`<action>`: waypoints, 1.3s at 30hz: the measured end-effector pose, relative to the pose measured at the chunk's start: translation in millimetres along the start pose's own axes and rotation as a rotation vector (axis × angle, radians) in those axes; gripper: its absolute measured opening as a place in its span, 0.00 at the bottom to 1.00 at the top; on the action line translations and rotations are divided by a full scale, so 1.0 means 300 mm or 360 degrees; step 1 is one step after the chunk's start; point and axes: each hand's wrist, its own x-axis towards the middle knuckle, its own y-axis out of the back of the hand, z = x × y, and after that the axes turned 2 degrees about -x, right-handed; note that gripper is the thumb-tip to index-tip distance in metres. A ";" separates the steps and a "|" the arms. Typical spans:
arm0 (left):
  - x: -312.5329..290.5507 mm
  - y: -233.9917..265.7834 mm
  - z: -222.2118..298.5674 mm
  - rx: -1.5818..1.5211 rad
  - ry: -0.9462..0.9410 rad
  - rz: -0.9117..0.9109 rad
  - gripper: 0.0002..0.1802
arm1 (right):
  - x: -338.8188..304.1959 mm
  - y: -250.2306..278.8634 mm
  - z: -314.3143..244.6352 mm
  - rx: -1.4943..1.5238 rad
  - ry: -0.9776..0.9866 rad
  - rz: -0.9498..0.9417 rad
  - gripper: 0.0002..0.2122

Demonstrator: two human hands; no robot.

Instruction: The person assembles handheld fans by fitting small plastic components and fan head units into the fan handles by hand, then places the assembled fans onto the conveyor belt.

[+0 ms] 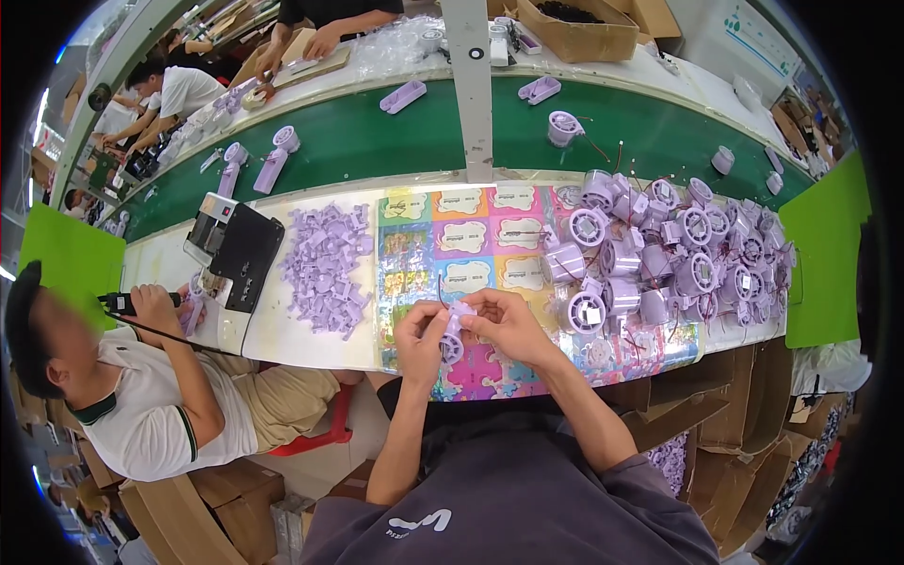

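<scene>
I hold one lilac unit between two hands, just above the front edge of the mat. My left hand grips it from the left, thumb and fingers closed on it; my right hand pinches its upper right side. My fingers cover part of it, but its round end shows below them.

Left of the mat lies one pile of small lilac parts, too many to count. On the right is one heap of round units with thin wires, dozens of them, overlapping too much for an exact count. Further left sits one black machine.

On the green belt I count two shells, one left of the post and one right of it, plus two handled units at the left and one round unit right of centre. That single post rises between me and the belt, hiding a strip of it. Two green boards flank the bench, and one co-worker sits at my left holding a black tool.
</scene>
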 end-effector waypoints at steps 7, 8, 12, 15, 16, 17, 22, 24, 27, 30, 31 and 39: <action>0.159 -0.019 0.064 0.0406 0.0167 -0.0224 0.09 | 0.073 0.030 0.019 -0.0134 0.0256 0.0284 0.12; 0.230 -0.027 0.077 0.0684 0.0007 -0.0309 0.11 | 0.085 0.037 0.011 -0.0310 0.0357 0.0455 0.12; 0.619 0.024 0.114 0.1011 -0.0369 -0.0142 0.15 | 0.144 0.020 0.017 -0.0768 0.0591 0.0781 0.12; 0.932 0.087 0.121 0.1214 -0.0511 -0.0004 0.13 | 0.160 0.002 0.056 -0.0840 0.0697 0.0860 0.13; 1.007 0.088 0.122 0.1422 -0.0546 0.0050 0.14 | 0.157 0.000 0.050 -0.0836 0.0646 0.0903 0.13; 1.077 0.085 0.118 0.1623 -0.0581 0.0091 0.16 | 0.150 0.006 0.044 -0.0882 0.0593 0.0916 0.13; 1.410 0.160 0.048 0.1834 -0.0594 0.0197 0.32 | 0.153 0.004 0.024 -0.0999 0.0487 0.0940 0.13; 1.511 0.134 -0.005 0.1878 -0.0679 0.0206 0.41 | 0.148 0.011 0.019 -0.0972 0.0441 0.0937 0.13; 1.640 0.178 -0.084 0.1863 -0.0770 0.0158 0.43 | 0.153 0.004 0.018 -0.1006 0.0464 0.0938 0.14; 1.724 0.279 -0.114 0.1719 -0.0685 0.0187 0.41 | 0.166 -0.029 0.013 -0.0970 0.0510 0.0907 0.14; 1.718 0.234 -0.143 0.1698 -0.0675 0.0154 0.41 | 0.166 -0.017 0.016 -0.0964 0.0493 0.0907 0.14; 1.422 0.086 0.011 0.1615 -0.0406 0.0017 0.39 | 0.160 0.004 0.025 -0.0994 0.0538 0.0966 0.13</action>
